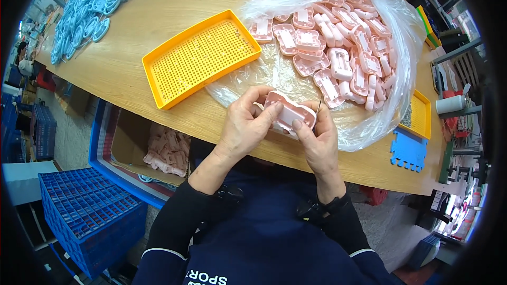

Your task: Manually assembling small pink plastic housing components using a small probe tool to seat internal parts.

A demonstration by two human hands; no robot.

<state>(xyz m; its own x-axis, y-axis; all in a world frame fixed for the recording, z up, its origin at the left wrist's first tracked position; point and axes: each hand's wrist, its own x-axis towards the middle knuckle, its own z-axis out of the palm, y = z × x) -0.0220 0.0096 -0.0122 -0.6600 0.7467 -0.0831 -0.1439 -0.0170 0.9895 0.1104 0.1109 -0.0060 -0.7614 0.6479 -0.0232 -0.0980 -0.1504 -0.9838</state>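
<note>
Hands, left (243,124) and right (323,145), gripping one pink shell (285,112), nearby one perforated yellow tray (200,63), one clear bag (405,47)

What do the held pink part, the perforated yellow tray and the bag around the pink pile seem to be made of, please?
The held pink part looks like satin moulded plastic, judging by its even colour and rounded edges. The perforated yellow tray is probably slightly glossy plastic: uniform colour, regular holes. The bag seems thin clear plastic film, being see-through, wrinkled and shiny.
</note>
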